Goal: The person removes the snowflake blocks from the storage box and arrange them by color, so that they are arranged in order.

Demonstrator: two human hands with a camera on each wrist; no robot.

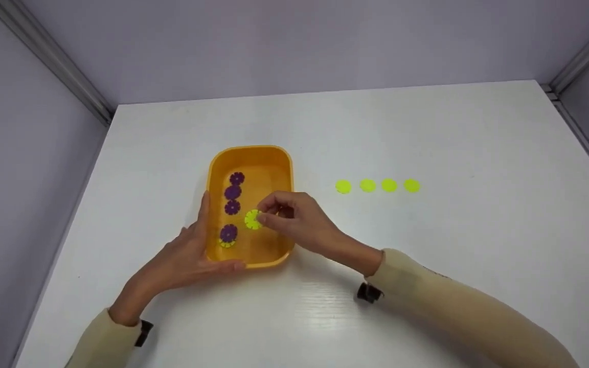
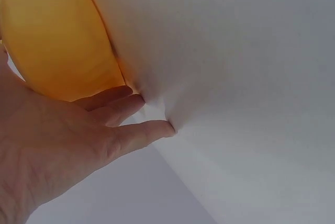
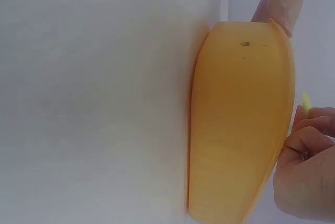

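**Over the orange tray: yellow disc pinched, tray steadied**

Over the orange tray point(image 1: 250, 153), pinching a yellow notched disc point(image 1: 252, 219) between thumb and curled fingertips of the right hand point(image 1: 294, 220), just above the tray floor. Bracing the tray's near-left corner with the left hand point(image 1: 192, 255), fingers straight and spread along wall and rim. Lying in the tray: four purple discs point(image 1: 232, 193) in a column, the nearest overlapping another yellow disc point(image 1: 226, 244). Probably mid-pick, lifting yellows out; calling next for a clean lift over the rim and a carry rightward towards the row of four yellow discs point(image 1: 377, 186), well apart from the tray. Underneath, a white table point(image 1: 427, 128); around it, pale lilac walls point(image 1: 274, 41) with metal corner rails.
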